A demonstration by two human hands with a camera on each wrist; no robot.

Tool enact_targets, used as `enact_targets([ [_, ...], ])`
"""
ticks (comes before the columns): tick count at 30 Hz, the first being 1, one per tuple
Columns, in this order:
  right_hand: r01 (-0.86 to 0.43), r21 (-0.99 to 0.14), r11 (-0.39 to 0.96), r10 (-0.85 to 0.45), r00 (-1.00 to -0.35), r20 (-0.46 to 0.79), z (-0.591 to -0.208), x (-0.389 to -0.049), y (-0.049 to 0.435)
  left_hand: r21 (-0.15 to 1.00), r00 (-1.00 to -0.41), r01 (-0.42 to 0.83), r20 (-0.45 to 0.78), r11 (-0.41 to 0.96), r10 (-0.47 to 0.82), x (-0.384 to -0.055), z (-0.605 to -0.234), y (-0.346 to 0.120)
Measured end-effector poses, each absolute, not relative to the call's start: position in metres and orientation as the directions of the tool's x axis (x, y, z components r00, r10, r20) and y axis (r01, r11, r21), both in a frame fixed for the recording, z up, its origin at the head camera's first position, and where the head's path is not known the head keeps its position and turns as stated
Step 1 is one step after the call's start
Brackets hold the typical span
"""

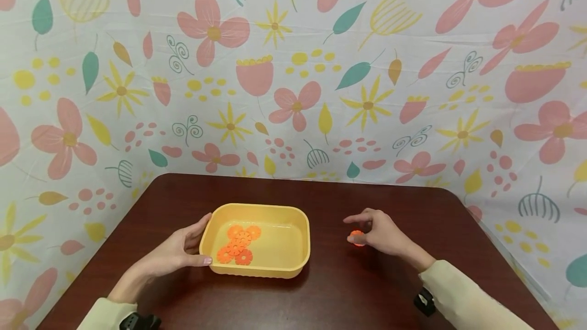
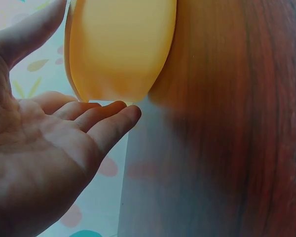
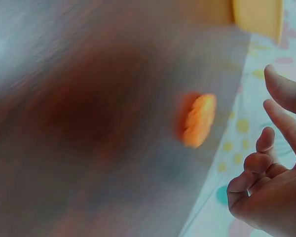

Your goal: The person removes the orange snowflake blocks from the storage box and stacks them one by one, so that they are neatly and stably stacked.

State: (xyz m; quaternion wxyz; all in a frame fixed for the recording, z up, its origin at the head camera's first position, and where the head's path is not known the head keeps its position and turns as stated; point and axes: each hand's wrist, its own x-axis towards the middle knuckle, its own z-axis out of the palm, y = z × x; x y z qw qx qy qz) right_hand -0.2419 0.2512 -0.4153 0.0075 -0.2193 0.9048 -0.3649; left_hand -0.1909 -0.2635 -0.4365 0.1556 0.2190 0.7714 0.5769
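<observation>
A yellow plastic tray [image 1: 286,248] rests on the table with several orange notched discs [image 1: 243,256] gathered in its left part. My left hand [image 1: 171,251] holds the tray's left end, thumb at the near corner and fingers along the left wall; in the left wrist view the fingertips meet the tray's outer wall [image 2: 121,59]. To the right of the tray, my right hand [image 1: 382,232] hovers over another orange disc [image 1: 357,239], partly hidden under the thumb in the head view. The right wrist view shows that orange piece [image 3: 200,121] apart from the fingers, the index extended and others bent.
The dark brown wooden table [image 1: 257,307] has rounded far corners. Behind it hangs a white cloth [image 1: 293,65] printed with flowers and leaves. Black straps [image 1: 425,301] sit on both wrists, over pale sleeves.
</observation>
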Motion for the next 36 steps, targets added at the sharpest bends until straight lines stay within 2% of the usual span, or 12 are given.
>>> enact_targets([
  [12,-0.530,-0.656,0.537,-0.566,-0.803,0.187,-0.397,-0.246,0.169,0.969,-0.842,0.157,0.032,0.188,0.538,-0.193,-0.441,-0.263],
  [20,-0.555,-0.654,0.514,-0.639,-0.756,0.139,-0.401,-0.247,0.112,0.972,-0.854,0.129,0.008,0.196,0.520,-0.192,-0.439,-0.262],
  [36,-0.605,-0.632,0.484,-0.744,-0.665,0.067,-0.413,-0.252,0.049,0.974,-0.852,0.128,0.010,0.189,0.524,-0.191,-0.438,-0.262],
])
